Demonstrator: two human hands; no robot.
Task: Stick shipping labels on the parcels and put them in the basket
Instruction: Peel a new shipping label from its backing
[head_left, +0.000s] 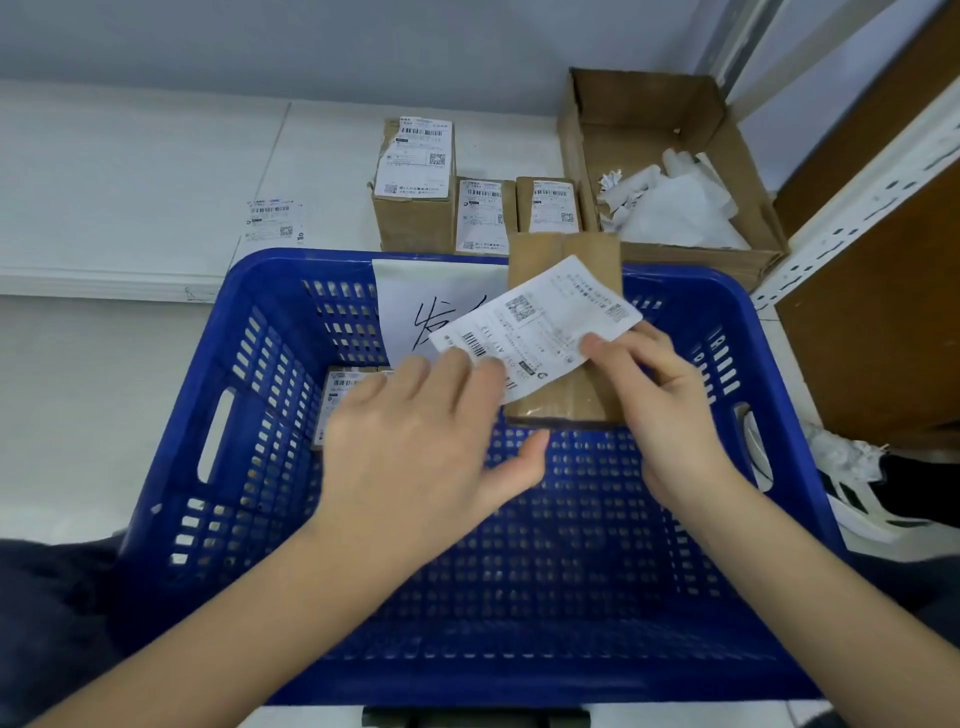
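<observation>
Above the blue basket (270, 291), toward its far right wall: one brown cardboard parcel (566, 249), held up, its long axis running away from the viewer. Across its upper face, skewed: one white shipping label (540, 322), print upside down to the viewer, overhanging the parcel's left edge.

Right hand (670, 410): at the parcel's right side, fingers curled, thumb and forefinger pinching the label's near right edge; how it bears on the parcel beneath cannot be told.

Left hand (421, 441): left of the parcel, fingers nearly straight, their tips lying on the label's near left corner; thumb spread toward the parcel's near end.

Inside the basket, far left corner: one labelled box (337, 395), partly hidden by the left hand. On the far wall: a white sheet with handwriting (415, 301).

Beyond the basket: three labelled parcels (415, 171) standing together; one loose label (274, 221) lying apart to the left; one open carton of crumpled backing paper (670, 202) to the right.
</observation>
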